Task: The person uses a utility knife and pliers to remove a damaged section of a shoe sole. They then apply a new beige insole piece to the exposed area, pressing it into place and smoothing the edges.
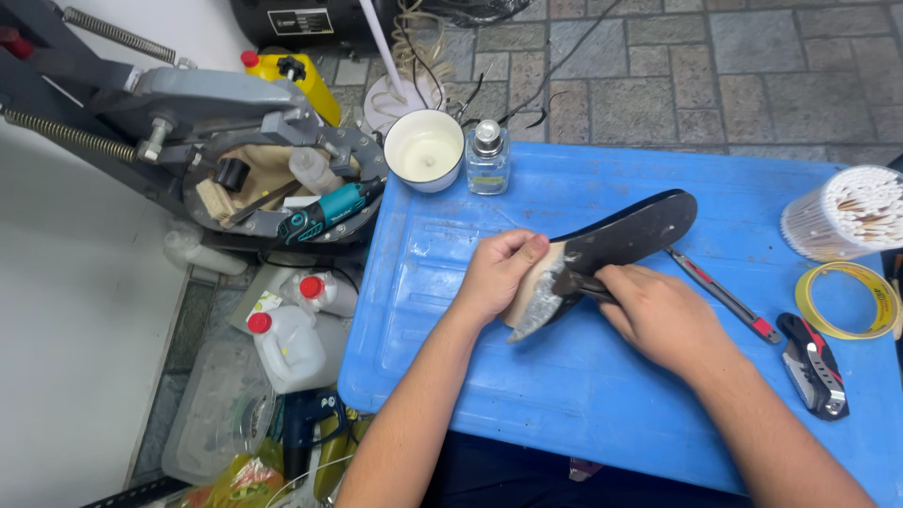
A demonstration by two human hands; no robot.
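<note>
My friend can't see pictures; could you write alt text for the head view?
Two bare hands work on a black shoe sole over a blue plastic tabletop: the left hand steadies its tan heel, the right hand presses a dark tool against it.

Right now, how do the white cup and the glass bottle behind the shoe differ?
The white cup is wide, opaque and open at the top, showing pale contents; the glass bottle is narrow, clear and closed with a metal cap. The cup is round, while the bottle looks squarish. The cup sits at the blue lid's far left corner, the bottle just to its right. Both stand upright at the far edge, untouched by either hand.
</note>
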